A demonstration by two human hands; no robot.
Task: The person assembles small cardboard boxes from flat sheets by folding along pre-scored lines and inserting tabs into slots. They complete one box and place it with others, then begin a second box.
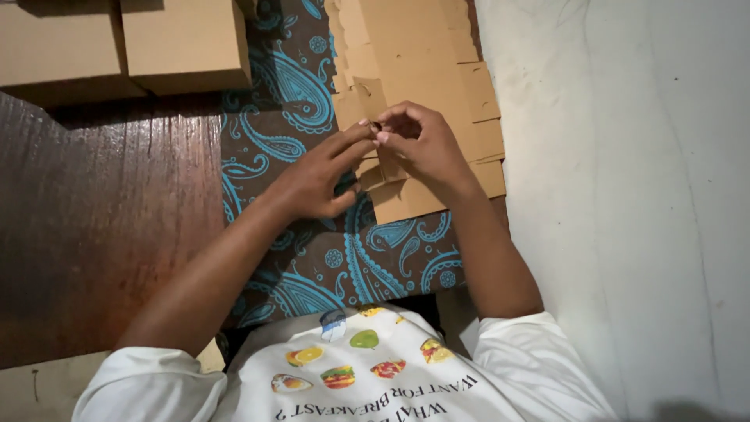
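Together, both hands (pixel 373 152) pinch a flap of the flat, brown, die-cut cardboard sheet (pixel 422 86).

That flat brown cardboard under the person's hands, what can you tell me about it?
The flat cardboard is plain brown and unfolded, with stepped flaps cut along its right edge. It lies on a blue paisley cloth and runs out of view at the top. The left hand and right hand meet over its lower part, fingertips pinching a flap there.

Home packing corner, folded cardboard boxes (pixel 125 43), flat carton blanks (pixel 422 86), paisley cloth (pixel 312 266), wooden floor (pixel 94 227)
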